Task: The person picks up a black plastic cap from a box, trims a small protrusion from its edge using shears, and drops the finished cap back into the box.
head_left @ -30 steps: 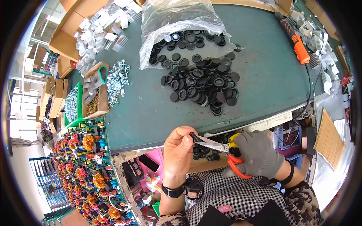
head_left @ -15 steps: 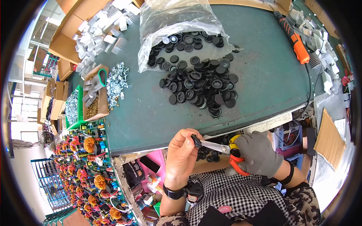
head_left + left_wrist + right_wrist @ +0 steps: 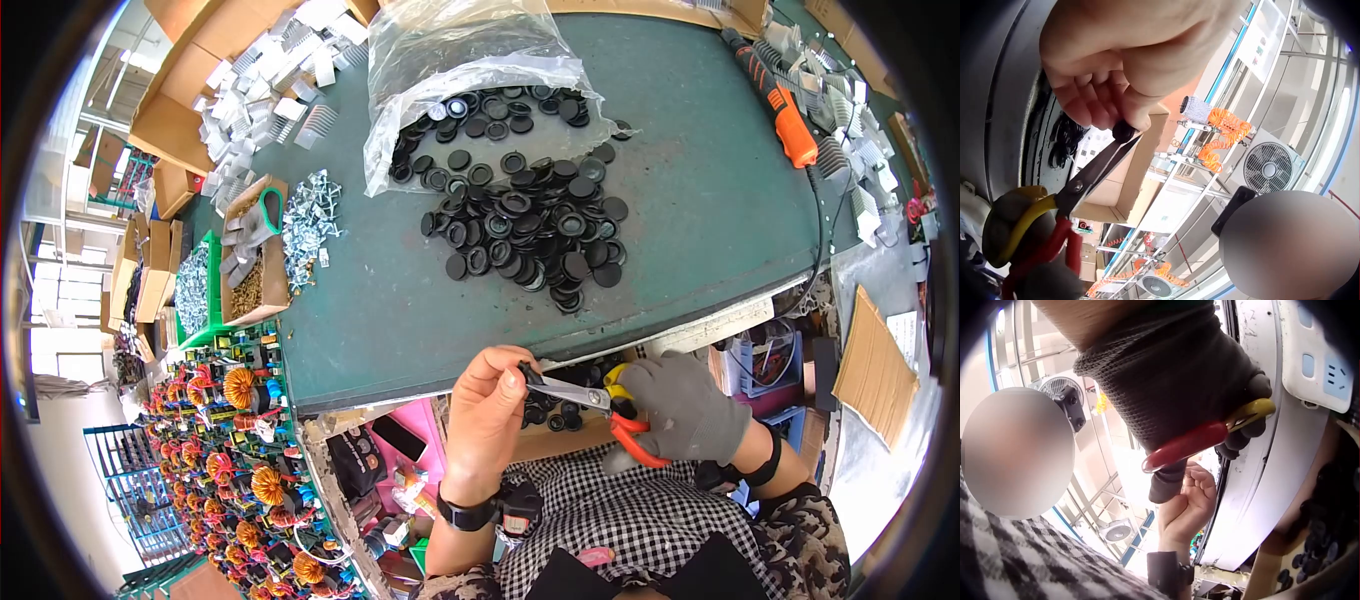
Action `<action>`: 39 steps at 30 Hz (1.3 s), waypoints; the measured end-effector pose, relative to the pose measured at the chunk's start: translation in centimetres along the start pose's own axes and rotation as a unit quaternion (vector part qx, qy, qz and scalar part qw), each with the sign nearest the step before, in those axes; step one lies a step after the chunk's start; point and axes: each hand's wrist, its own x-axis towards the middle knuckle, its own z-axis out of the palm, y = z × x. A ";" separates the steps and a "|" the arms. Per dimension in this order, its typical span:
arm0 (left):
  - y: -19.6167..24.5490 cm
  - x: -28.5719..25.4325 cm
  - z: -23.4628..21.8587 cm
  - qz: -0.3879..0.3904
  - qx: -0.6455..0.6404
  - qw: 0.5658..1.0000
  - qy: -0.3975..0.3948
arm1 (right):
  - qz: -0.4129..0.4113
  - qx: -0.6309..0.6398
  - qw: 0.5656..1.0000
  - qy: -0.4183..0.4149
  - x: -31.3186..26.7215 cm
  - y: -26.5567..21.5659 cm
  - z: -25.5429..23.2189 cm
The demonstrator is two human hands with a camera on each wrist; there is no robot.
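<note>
Between the thumb and fingers of the bare left hand (image 3: 482, 420) is a small black rubber cap (image 3: 1124, 132), pinched just past the table's front edge. The right hand (image 3: 690, 408), in a grey glove, grips scissors (image 3: 592, 398) with one yellow handle and one red handle (image 3: 1044, 250). Their blades point left, and the tips reach the cap at the left fingertips. In the left wrist view the blades stand slightly apart at the cap. The fingers partly cover the cap.
A pile of black caps (image 3: 540, 220) spills from a clear plastic bag (image 3: 480, 50) on the green table (image 3: 380, 330). More caps lie in an open drawer below the hands. An orange power tool (image 3: 795, 130), metal heatsinks (image 3: 265, 95) and circuit boards (image 3: 210, 470) stand around.
The left hand has shifted slightly right, and the black cap has turned in its fingers. The scissor blades have closed and parted a little at the cap. The right hand keeps its grip.
</note>
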 end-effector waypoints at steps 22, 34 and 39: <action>5.3 6.2 -1.5 0.312 0.723 0.611 0.081 | 0.120 0.393 0.911 -0.037 -1.3 0.5 0.1; 4.3 1.7 -0.9 0.065 0.278 0.957 0.056 | 0.075 0.222 0.971 -0.055 -0.8 0.2 0.2; 3.2 1.5 -0.3 0.056 0.189 0.979 0.059 | 0.012 0.131 0.991 0.012 -0.2 -0.5 0.3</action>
